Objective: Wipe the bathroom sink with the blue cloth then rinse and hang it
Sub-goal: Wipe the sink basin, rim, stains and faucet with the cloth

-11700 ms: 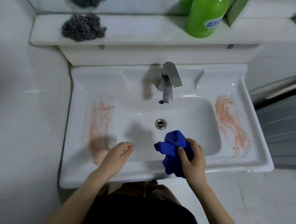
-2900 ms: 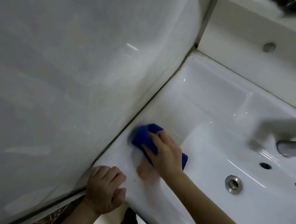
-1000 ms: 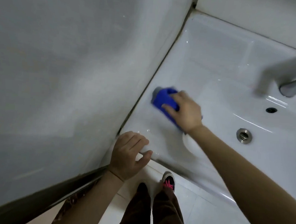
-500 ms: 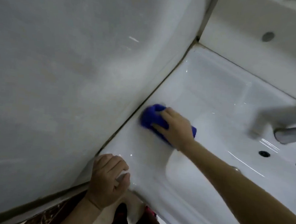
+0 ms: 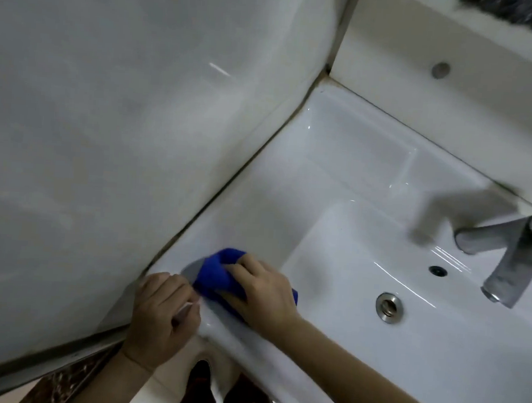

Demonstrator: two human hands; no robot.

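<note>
The white bathroom sink (image 5: 340, 162) fills the right half of the head view, seen at a tilt. My right hand (image 5: 261, 292) presses the bunched blue cloth (image 5: 218, 273) onto the sink's left ledge, close to the front left corner. Most of the cloth lies under my fingers; a blue edge shows past the wrist. My left hand (image 5: 162, 317) curls over the sink's front left corner, right beside the cloth, fingers bent around the rim. No orange stain shows on the ledge here.
A pale tiled wall (image 5: 122, 128) runs along the sink's left edge. The metal faucet (image 5: 506, 259) juts in at the right, above the drain (image 5: 389, 306) and the overflow hole (image 5: 437, 270). A dark scrubber (image 5: 508, 10) sits on the shelf above. My feet show below.
My right hand has slid the blue cloth along the left ledge toward the front corner, up against my left hand. The left hand keeps its hold on the corner.
</note>
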